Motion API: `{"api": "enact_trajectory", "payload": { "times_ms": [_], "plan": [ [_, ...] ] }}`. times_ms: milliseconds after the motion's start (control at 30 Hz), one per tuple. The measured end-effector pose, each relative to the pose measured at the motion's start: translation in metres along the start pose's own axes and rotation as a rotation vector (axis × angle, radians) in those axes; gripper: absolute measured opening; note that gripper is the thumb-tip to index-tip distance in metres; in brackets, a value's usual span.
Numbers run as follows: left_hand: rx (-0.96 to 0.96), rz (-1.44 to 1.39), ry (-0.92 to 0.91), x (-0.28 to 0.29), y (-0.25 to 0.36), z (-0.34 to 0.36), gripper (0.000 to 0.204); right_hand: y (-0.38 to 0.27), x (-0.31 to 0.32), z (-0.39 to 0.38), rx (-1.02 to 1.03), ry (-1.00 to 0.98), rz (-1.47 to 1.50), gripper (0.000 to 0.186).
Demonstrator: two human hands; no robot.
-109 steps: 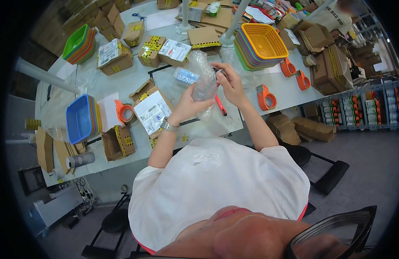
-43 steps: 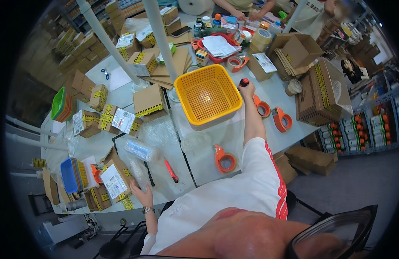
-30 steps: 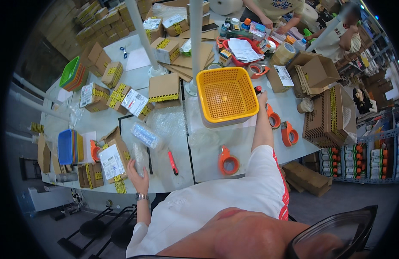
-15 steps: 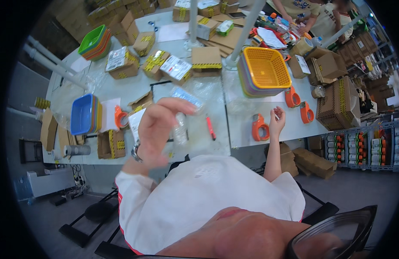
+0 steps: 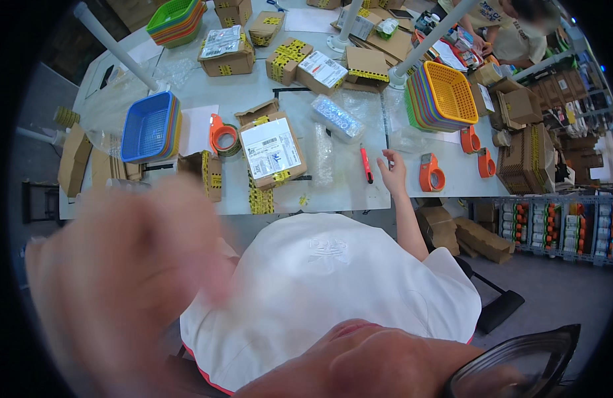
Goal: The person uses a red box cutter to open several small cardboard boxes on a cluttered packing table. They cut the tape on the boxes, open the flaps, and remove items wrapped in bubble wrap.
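Observation:
My left hand [image 5: 134, 259] is raised very close to the camera on the left, large and smeared by motion, so its fingers cannot be made out. At the table's front edge, my right hand [image 5: 394, 174] rests with nothing in it, its fingers loosely apart. Just left of that hand lies a slim red tool with a dark end [image 5: 366, 166], not touched. Farther left are a clear bubble-wrap roll [image 5: 323, 154], a bluish bubble-wrapped pack [image 5: 338, 118] and a cardboard box with a white label [image 5: 273, 149]. An orange tape dispenser [image 5: 431, 174] stands right of my right hand.
Blue baskets [image 5: 147, 129] are stacked at the left, and a yellow-topped basket stack [image 5: 450, 93] at the right. Taped boxes [image 5: 227, 53] line the back. White posts [image 5: 114, 46] rise from the table. A co-worker [image 5: 518, 40] stands at the far right.
My left hand has come up from over the table toward the camera. The view has shifted, uncovering the labelled box. My right hand now appears closer to the red tool.

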State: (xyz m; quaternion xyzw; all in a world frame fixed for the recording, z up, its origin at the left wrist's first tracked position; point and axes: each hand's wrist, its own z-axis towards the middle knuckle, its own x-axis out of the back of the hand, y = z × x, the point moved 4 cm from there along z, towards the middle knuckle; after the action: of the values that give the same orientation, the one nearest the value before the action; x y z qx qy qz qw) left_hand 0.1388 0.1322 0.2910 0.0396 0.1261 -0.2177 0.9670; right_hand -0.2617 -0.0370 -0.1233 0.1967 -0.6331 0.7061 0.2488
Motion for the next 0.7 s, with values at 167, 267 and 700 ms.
{"api": "enact_trajectory", "payload": {
  "times_ms": [167, 267, 700],
  "plan": [
    [-0.323, 0.026, -0.183, 0.014, 0.077, -0.015, 0.032, 0.023, -0.017, -0.021, 0.113, -0.024, -0.249, 0.033],
    [-0.522, -0.089, -0.427, 0.014, 0.113, -0.046, 0.041, 0.03, -0.025, -0.034, 0.098, 0.001, -0.3, 0.033],
    [1.16, 0.858, -0.014, 0.086, -0.114, -0.371, 0.035, 0.032, -0.055, -0.048, 0.041, 0.01, -0.601, 0.045]
  ]
}}
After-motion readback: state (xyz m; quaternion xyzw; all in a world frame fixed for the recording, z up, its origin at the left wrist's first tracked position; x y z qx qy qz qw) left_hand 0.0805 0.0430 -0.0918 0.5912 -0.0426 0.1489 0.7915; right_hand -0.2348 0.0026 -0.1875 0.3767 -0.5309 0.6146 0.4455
